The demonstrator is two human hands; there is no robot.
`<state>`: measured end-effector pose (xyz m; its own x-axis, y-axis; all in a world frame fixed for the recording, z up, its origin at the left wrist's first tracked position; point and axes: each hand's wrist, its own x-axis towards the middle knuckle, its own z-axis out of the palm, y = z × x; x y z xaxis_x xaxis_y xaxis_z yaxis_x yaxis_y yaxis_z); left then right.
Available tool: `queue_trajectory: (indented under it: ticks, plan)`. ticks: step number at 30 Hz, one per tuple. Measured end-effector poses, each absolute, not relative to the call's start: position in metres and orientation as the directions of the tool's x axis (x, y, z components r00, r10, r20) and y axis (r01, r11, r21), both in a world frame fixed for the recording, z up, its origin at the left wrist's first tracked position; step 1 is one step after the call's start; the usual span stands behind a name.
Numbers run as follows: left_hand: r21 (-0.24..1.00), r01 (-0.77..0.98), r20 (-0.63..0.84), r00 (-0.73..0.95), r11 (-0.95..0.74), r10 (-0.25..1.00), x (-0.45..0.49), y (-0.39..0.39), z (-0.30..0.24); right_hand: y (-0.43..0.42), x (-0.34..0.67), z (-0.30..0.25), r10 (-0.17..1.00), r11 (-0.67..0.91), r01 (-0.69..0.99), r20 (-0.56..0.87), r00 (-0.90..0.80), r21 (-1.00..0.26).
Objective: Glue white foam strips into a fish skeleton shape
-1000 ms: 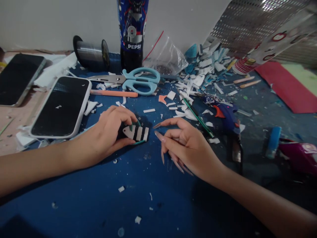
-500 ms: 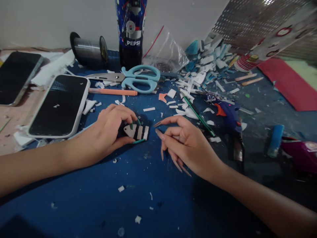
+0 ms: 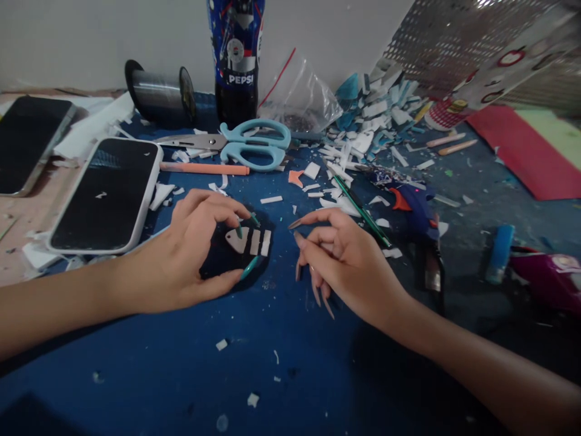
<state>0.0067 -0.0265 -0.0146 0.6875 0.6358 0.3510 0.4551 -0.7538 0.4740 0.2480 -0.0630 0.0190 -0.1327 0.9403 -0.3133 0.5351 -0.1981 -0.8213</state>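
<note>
My left hand (image 3: 190, 254) rests on the blue mat (image 3: 254, 351), its fingertips on the top of a small black piece with white stripes (image 3: 254, 241) and its thumb just below it. The piece lies flat on the mat. My right hand (image 3: 349, 260) hovers a little to the right of the piece, apart from it. Its index finger and thumb are stretched toward the piece, and the other fingers curl down with long nails near the mat. Nothing shows in it.
Light-blue scissors (image 3: 254, 142), an orange stick (image 3: 204, 168), a Pepsi bottle (image 3: 236, 60) and a wire spool (image 3: 158, 94) lie behind. Two phones (image 3: 106, 194) (image 3: 29, 142) sit at the left. A green pencil (image 3: 363, 212), a blue glue gun (image 3: 420, 212) and a scrap pile (image 3: 376, 115) are at the right.
My left thumb has dropped away from the striped piece, uncovering more of its black base. My right hand has shifted slightly right and curled its fingers further down.
</note>
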Motion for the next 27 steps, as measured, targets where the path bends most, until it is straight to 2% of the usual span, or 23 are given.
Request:
queue_trajectory:
  ticks: [2, 5, 6, 8, 10, 13, 17, 27]
  plan:
    - [0.48, 0.454, 0.345, 0.689, -0.751, 0.637, 0.006, -0.027, -0.015, -0.064, 0.25, 0.02, 0.974, -0.077, 0.685, -0.202, -0.104, -0.725]
    - [0.475, 0.445, 0.356, 0.692, -0.759, 0.628, 0.006, -0.026, -0.017, -0.066, 0.253, 0.021, 0.987, 0.16, 0.872, 0.056, -0.151, -0.462]
    - [0.476, 0.442, 0.362, 0.689, -0.76, 0.628, 0.006, -0.026, -0.017, -0.066, 0.253, 0.021, 0.972, 0.227, 0.894, 0.147, -0.183, -0.387]
    - [0.479, 0.443, 0.357, 0.69, -0.758, 0.629, 0.006, -0.026, -0.017, -0.066, 0.253, 0.02, 0.916, 0.364, 0.873, 0.295, -0.272, -0.324]
    - [0.477, 0.44, 0.353, 0.697, -0.761, 0.624, 0.006, -0.026, -0.016, -0.065, 0.251, 0.017, 0.847, 0.507, 0.798, 0.359, -0.392, -0.325]
    - [0.455, 0.453, 0.341, 0.707, -0.767, 0.62, 0.007, -0.027, -0.013, -0.061, 0.248, 0.009, 0.778, 0.628, 0.674, 0.345, -0.525, -0.389]
    - [0.429, 0.482, 0.301, 0.721, -0.764, 0.624, 0.008, -0.029, -0.01, -0.058, 0.247, -0.001, 0.791, 0.61, 0.626, 0.324, -0.519, -0.486]
    - [0.443, 0.473, 0.298, 0.723, -0.761, 0.623, 0.007, -0.027, -0.012, -0.057, 0.249, -0.006, 0.782, 0.619, 0.587, 0.345, -0.519, -0.522]
